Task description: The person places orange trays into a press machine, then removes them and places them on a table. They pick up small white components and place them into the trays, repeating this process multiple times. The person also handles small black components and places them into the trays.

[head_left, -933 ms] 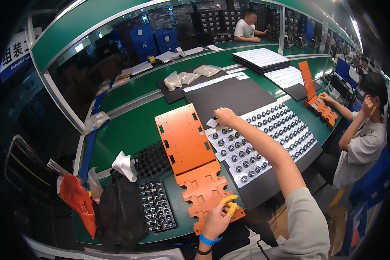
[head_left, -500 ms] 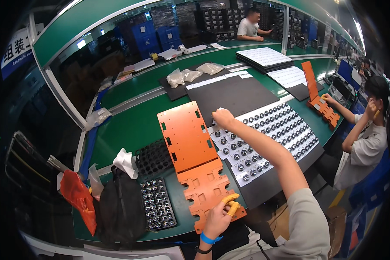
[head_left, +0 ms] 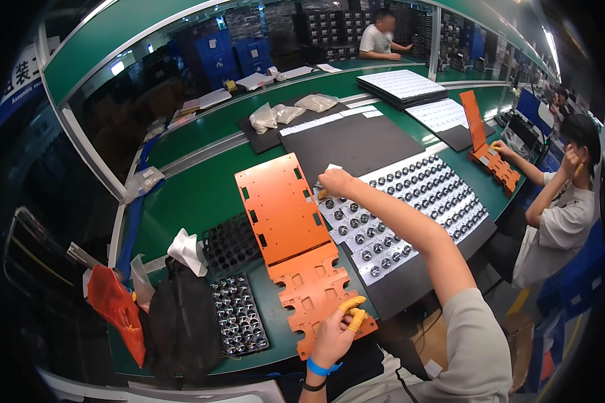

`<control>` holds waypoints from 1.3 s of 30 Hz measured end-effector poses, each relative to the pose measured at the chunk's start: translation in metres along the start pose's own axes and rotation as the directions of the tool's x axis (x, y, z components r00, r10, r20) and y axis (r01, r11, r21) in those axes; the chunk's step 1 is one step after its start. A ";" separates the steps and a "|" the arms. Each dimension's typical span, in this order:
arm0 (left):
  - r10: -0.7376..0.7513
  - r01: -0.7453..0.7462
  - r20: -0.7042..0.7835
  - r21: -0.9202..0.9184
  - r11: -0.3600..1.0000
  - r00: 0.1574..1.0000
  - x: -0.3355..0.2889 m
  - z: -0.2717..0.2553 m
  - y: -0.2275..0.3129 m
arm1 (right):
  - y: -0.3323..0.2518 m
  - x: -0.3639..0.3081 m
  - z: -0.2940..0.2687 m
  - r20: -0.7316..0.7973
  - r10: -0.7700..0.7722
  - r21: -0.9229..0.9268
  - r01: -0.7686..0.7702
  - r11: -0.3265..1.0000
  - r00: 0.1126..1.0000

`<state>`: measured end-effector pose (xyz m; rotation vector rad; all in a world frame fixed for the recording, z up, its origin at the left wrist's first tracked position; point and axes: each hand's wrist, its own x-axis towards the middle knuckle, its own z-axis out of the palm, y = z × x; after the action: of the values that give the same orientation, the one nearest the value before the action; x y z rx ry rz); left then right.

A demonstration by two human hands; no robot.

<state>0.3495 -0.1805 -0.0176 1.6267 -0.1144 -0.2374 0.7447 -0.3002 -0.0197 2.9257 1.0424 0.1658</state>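
My left hand (head_left: 335, 334), with yellow finger covers, is at the near end of an orange hinged fixture (head_left: 310, 285). Its fingers are loosely curled and apart, with nothing visible between them. The fixture's flat orange lid (head_left: 280, 208) lies folded back, away from me. My right hand (head_left: 336, 183) reaches to the far left corner of white panels (head_left: 376, 235) bearing rows of round black-rimmed parts. Its fingers are closed on a small white piece (head_left: 333, 167), mostly hidden by the hand.
Left of the fixture are a black tray of round shiny parts (head_left: 238, 316), an emptier black tray (head_left: 228, 245), a black bag (head_left: 185, 322) and a red bag (head_left: 117, 309). Black boards (head_left: 349, 144) lie beyond. A co-worker (head_left: 558, 208) sits at right by another orange fixture (head_left: 494, 168).
My right hand has drawn slightly toward me at the panels' corner, and a yellow fingertip now shows beneath it. My left hand stays over the fixture. The whole view has shifted a little.
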 end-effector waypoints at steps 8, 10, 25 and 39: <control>-0.019 0.019 -0.021 0.001 1.000 1.000 0.000 0.000 0.004 | -0.006 -0.001 -0.012 0.047 0.006 0.003 -0.006 1.000 0.999; 0.011 -0.010 -0.011 0.028 1.000 1.000 0.000 0.000 0.002 | -0.008 -0.001 -0.014 0.059 -0.008 0.008 0.008 1.000 0.998; -0.041 0.040 -0.034 -0.044 0.998 0.999 0.000 0.000 -0.001 | -0.015 0.018 0.005 -0.088 -0.159 -0.173 0.142 0.975 0.983; -0.059 0.059 0.016 -0.007 0.998 0.998 0.000 0.000 0.006 | -0.009 0.041 0.029 -0.254 -0.106 -0.269 0.035 0.962 0.961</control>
<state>0.3494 -0.1808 -0.0115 1.6221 -0.0773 -0.2957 0.7737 -0.2672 -0.0457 2.6713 1.0589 0.6589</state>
